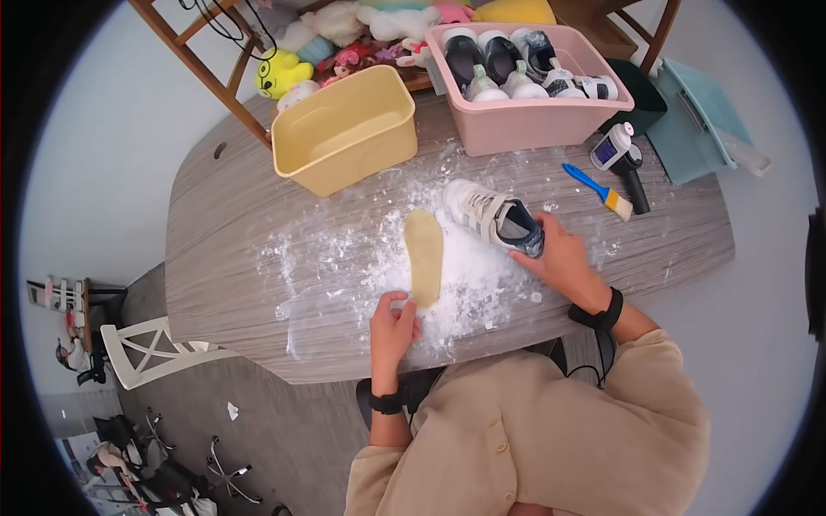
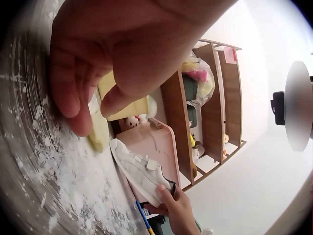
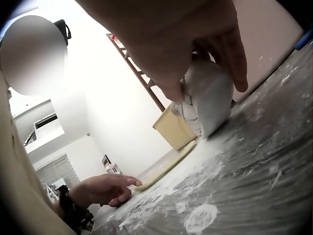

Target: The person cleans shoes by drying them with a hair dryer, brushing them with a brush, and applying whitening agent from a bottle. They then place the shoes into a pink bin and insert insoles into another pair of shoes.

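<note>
A pale yellow insole lies lengthwise amid white powder on the table. My left hand pinches its near end; in the left wrist view the insole shows between thumb and fingers. To the right, my right hand grips a white sneaker by its heel, thumb on the near side. The sneaker has a strap and a dark lining, and its toe points up and left, away from me. In the right wrist view the hand covers much of the sneaker.
At the back stand a yellow bin and a pink bin filled with several shoes. A blue-handled brush, a white bottle and a black tool lie at the right. Soft toys crowd a shelf behind.
</note>
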